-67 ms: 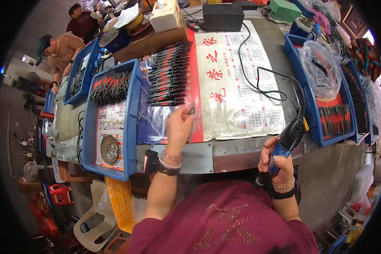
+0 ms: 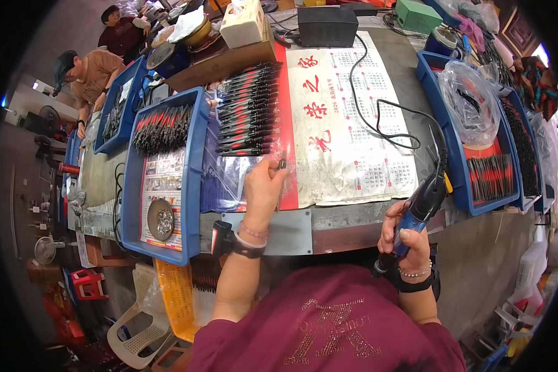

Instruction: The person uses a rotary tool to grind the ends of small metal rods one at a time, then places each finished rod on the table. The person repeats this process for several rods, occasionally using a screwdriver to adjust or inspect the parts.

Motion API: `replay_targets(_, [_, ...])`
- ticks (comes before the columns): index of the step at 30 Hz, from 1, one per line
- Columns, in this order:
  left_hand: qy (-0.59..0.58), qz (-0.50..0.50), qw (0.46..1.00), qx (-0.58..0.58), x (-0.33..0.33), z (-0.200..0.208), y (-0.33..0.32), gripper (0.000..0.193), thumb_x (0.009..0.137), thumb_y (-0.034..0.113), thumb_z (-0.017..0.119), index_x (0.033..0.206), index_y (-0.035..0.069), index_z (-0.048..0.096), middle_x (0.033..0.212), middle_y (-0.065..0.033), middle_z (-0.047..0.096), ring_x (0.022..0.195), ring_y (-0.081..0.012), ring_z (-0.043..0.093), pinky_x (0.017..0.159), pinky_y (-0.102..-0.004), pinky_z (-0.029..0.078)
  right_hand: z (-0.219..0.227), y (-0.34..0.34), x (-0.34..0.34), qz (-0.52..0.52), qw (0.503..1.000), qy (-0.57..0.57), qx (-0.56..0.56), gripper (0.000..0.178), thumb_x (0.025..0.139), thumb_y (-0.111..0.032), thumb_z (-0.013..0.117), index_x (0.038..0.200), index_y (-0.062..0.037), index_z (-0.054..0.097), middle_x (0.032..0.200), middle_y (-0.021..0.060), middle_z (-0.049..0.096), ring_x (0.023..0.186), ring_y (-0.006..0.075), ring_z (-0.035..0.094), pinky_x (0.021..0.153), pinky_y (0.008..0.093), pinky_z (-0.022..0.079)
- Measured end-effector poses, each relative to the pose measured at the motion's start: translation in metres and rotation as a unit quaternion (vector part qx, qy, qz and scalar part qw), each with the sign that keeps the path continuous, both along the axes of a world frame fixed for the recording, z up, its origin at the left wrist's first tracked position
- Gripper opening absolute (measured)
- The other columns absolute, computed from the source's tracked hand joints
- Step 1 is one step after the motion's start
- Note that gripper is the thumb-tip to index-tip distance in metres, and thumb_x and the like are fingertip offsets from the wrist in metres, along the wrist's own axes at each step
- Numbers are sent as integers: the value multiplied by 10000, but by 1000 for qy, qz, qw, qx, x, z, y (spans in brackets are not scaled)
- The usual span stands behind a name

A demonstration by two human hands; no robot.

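Observation:
My left hand (image 2: 264, 189) is pinched on a slim dark part (image 2: 283, 164), whose end pokes out above the fingertips; the rest is mostly hidden. It hovers over the near edge of a red and white calendar sheet (image 2: 347, 173). Just beyond it, black-and-red pen-like pieces (image 2: 248, 111) lie side by side in a long column. At the right, my right hand (image 2: 409, 232) wraps around a black and blue electric screwdriver (image 2: 429, 197), held tilted near the table's front edge. Its cord runs back across the sheet.
On the left, a blue tray (image 2: 196, 167) holds more black-and-red pieces and a round dish (image 2: 152, 222) of small metal parts. Another blue tray (image 2: 456, 158) at the right carries similar pieces and a clear plastic bag (image 2: 471, 105). A black box (image 2: 327, 26) stands at the back. Co-workers are at far left.

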State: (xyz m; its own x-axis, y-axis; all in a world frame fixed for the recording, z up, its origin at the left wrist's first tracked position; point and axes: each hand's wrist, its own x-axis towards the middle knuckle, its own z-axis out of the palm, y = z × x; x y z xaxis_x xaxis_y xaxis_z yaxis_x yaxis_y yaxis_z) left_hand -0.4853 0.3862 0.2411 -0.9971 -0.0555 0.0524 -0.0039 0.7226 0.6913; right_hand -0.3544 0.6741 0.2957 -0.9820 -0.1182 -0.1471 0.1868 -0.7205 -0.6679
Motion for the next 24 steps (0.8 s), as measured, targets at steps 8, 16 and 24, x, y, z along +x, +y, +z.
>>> replay_targets(8, [255,-7,958,132,57,102,12,172,841,-26,663,1012,-13,662,930,-106,642,747,-202,621,683,-293,500,4,-3,0,11,1000,-5,2,466,761,-115,704,1156,27,502,782,131,610,598,194,607,571,307,521])
replay_targets(16, [674,-227,581,396,138,228,41,365,870,36,635,1225,106,582,1264,-20,580,1080,-200,581,767,-339,533,12,-19,-2,55,998,7,-22,489,743,-121,721,1155,30,505,780,122,608,601,183,606,578,306,521])
replay_targets(24, [590,-287,583,479,139,232,40,413,805,-14,668,1188,93,557,1224,3,546,1012,-149,559,716,-289,530,16,-19,0,61,998,6,-17,480,744,-119,728,1149,28,515,772,127,612,602,188,612,578,310,522])
